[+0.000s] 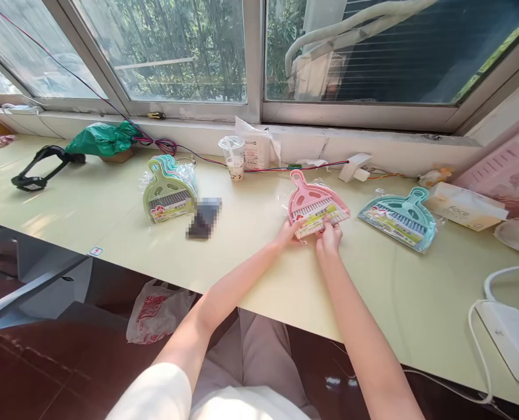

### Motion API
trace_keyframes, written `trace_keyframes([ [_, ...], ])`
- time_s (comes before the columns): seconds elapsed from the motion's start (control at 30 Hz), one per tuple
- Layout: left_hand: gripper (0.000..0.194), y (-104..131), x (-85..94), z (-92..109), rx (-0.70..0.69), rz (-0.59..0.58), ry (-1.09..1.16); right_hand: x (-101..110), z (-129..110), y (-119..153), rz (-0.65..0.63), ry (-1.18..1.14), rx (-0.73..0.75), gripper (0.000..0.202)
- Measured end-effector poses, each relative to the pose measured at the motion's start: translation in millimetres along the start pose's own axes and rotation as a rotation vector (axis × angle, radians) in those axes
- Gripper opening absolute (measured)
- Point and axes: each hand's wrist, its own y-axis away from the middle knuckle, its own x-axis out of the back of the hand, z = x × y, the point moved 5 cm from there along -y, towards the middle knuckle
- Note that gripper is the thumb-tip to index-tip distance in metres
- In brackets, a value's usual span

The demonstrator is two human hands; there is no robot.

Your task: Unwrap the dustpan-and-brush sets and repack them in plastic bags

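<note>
A pink dustpan and brush set in clear wrapping, with a printed label card, is held between both hands over the table. My left hand grips its lower left corner, and my right hand pinches the bottom edge with the thumb on the label. To the right lies a teal dustpan and brush set, also wrapped. On the left, several wrapped dustpan sets stand stacked, a green one in front.
A dark blurred-out object lies beside the stack. Along the back are a plastic cup, a green bag and a black strap-like frame. At right are a tissue pack and a white power strip.
</note>
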Motion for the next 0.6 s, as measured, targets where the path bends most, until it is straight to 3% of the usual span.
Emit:
trace_keyframes([
  [0.13,0.036,-15.3,25.9,3.3,-0.005,0.085,-0.029,-10.1,-0.6,-1.4,-0.049,0.052,-0.069,0.020],
  [0.2,0.028,-24.3,40.9,3.7,0.016,0.142,0.009,-15.0,-1.8,-1.8,-0.158,0.204,-0.150,0.037],
  [0.27,0.026,-31.7,57.0,5.0,0.057,0.222,0.065,-17.6,-11.3,1.1,-0.312,0.478,-0.111,0.051],
  [0.3,0.027,-34.4,64.6,6.4,0.073,0.257,0.089,-18.5,-20.0,3.9,-0.385,0.636,-0.008,0.052],
  [0.37,0.030,-38.0,75.9,10.4,0.084,0.265,0.134,-20.9,-41.3,12.9,-0.488,0.926,0.333,0.047],
  [0.47,0.025,-39.2,83.1,14.2,0.104,0.161,0.183,-24.1,-62.6,27.9,-0.533,1.230,0.827,0.039],
  [0.53,0.021,-37.7,84.0,14.3,0.148,0.079,0.170,-24.0,-67.7,29.3,-0.507,1.315,0.990,0.026],
  [0.6,0.019,-35.2,83.7,14.4,0.192,0.011,0.112,-22.4,-71.2,25.2,-0.475,1.290,1.044,0.017],
])
